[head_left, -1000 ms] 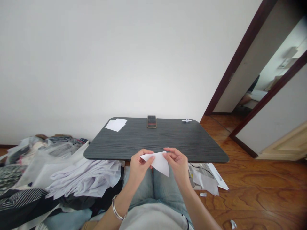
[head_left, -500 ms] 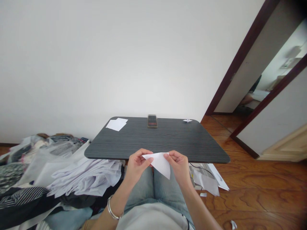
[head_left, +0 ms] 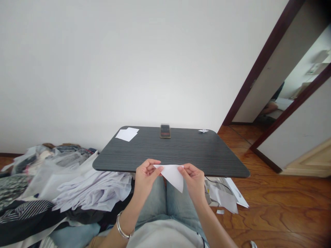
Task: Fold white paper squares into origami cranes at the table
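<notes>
A white piece of paper folded into a triangle [head_left: 173, 176] hangs point-down between my hands, near the table's front edge. Its left corner is pinched by the thumb and fingers of my left hand [head_left: 147, 175]. My right hand [head_left: 192, 177] grips the upper right corner the same way. The top edge of the paper runs nearly straight from hand to hand. Both hands are over my lap, just at the dark table [head_left: 170, 150]. How many layers the paper has, I cannot tell.
White paper sheets [head_left: 127, 134] lie at the table's back left. A phone on a stand [head_left: 165, 131] is at the back middle, a small folded paper piece [head_left: 203, 131] at the back right. Heaped clothes [head_left: 93, 191] fill the left side; papers [head_left: 224, 198] lie below right.
My left hand has shifted slightly left along the paper's corner, and the top edge looks straighter. Both hands still hold the paper. The view has shifted a little.
</notes>
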`<state>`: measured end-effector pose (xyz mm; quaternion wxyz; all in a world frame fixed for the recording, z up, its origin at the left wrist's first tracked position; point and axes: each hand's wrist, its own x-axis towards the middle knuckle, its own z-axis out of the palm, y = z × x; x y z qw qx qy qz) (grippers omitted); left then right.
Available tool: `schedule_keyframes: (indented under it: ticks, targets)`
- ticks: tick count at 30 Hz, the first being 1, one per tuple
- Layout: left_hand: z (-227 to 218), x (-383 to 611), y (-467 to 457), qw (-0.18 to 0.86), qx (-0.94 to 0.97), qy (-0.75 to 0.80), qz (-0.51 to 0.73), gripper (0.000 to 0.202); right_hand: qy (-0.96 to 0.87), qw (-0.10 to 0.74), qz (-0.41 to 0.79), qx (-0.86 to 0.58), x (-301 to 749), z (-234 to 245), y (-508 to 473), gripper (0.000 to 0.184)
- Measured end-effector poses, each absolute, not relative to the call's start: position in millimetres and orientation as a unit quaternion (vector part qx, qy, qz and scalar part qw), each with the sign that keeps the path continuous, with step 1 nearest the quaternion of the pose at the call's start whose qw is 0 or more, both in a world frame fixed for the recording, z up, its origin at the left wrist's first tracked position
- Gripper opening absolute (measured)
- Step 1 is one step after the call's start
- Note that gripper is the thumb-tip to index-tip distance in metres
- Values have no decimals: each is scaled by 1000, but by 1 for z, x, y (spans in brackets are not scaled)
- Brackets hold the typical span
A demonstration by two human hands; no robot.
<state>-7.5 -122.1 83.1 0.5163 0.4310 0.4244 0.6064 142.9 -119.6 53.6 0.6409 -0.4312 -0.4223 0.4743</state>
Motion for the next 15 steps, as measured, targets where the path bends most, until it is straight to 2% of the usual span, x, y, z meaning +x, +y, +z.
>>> schedule_keyframes:
  ticks: [15]
  targets:
    - [90, -8, -128, 554, 395, 396, 617, 20, -449, 672, 383, -448, 141, 57, -127, 21]
